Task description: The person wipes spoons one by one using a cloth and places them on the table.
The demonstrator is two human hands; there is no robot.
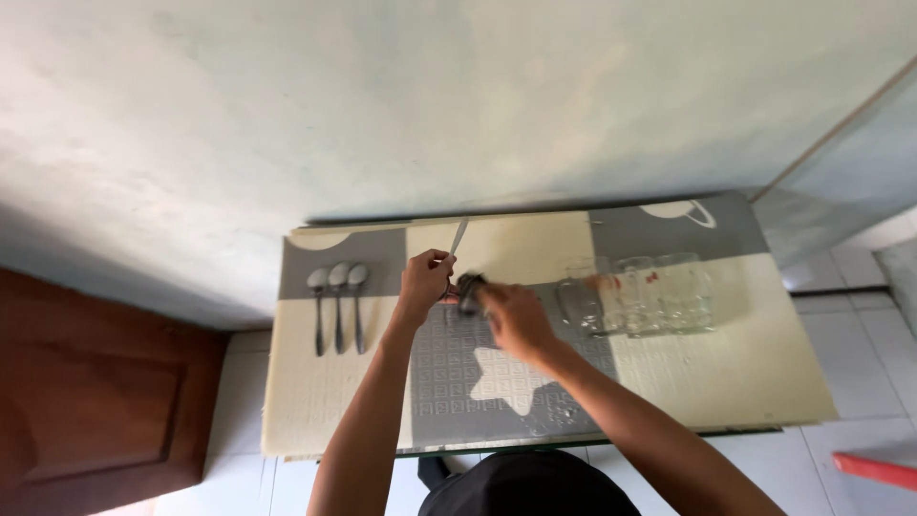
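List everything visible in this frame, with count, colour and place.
spoons: three, silver, side by side on the table's left part, handles toward the person
knife: one, silver, held at the table's middle, blade pointing toward the wall
cloth: one, dark grey, against the knife's handle end
glass mugs: about three, clear, in a row on the table's right part
table cover: one, cream and grey checks with a pale star
wall: pale green-white, behind the table
door: brown wood, far left
floor tiles: white, right of the table
red object: one, lower right edge, kind unclear
left hand: fingers closed on the knife
right hand: holds the cloth
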